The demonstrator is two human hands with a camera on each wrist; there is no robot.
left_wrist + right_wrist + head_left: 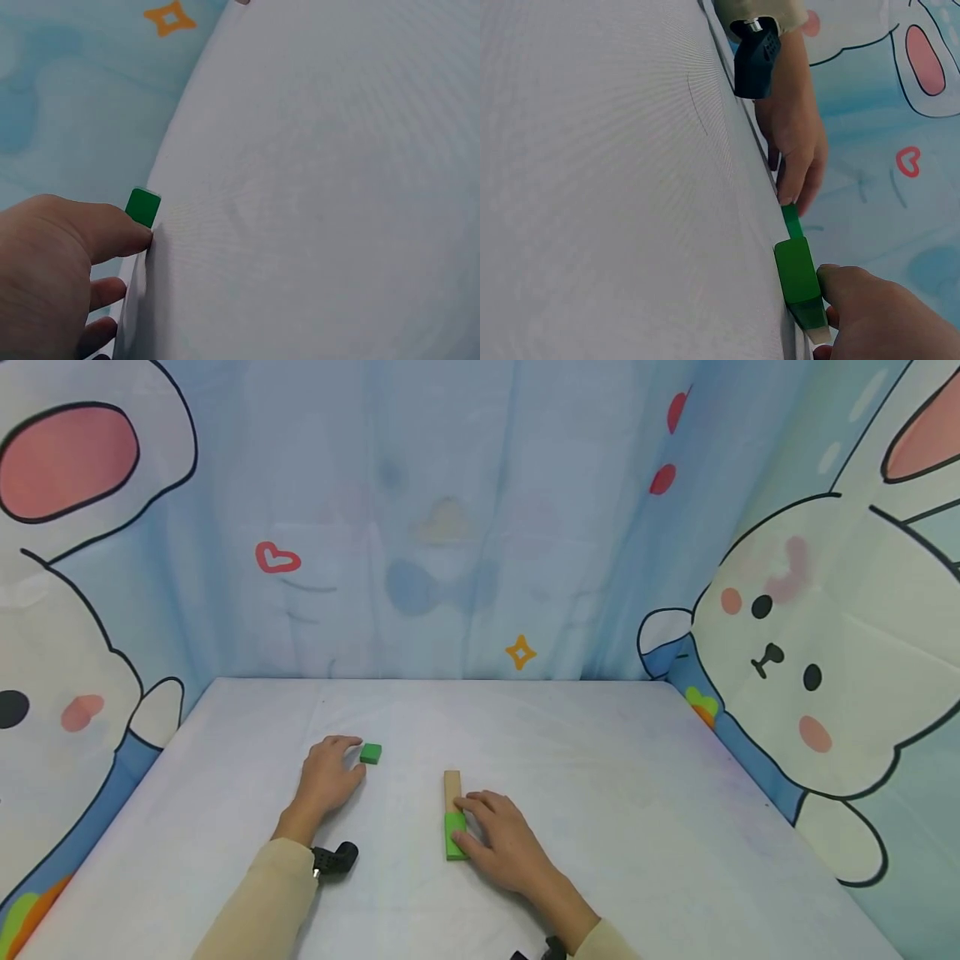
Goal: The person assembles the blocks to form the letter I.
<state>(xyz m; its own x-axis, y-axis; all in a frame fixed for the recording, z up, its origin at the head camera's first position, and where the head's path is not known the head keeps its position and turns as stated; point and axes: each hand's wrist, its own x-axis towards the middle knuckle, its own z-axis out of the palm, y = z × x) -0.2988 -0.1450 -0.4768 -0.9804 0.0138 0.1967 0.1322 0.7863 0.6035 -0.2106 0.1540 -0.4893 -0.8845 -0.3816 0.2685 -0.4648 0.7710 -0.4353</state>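
Observation:
At the left of the table my left hand (328,774) pinches a small green block (371,753), thumb at its near side and index fingertip at its far side. The left wrist view shows the thumb against that block (142,207). Closer to the middle, a longer light green block (454,837) lies in line with a tan wooden block (452,789), which points away from me. My right hand (504,843) is at their right side, its thumb at the green one and its index fingertip at the tan one. The right wrist view shows the thumb beside the green block (796,271).
A white cloth covers the table (637,777). Behind it hangs a light blue curtain (337,468) printed with rabbits, a heart and a star. Black wrist cameras (336,857) sit by the beige sleeves (262,893).

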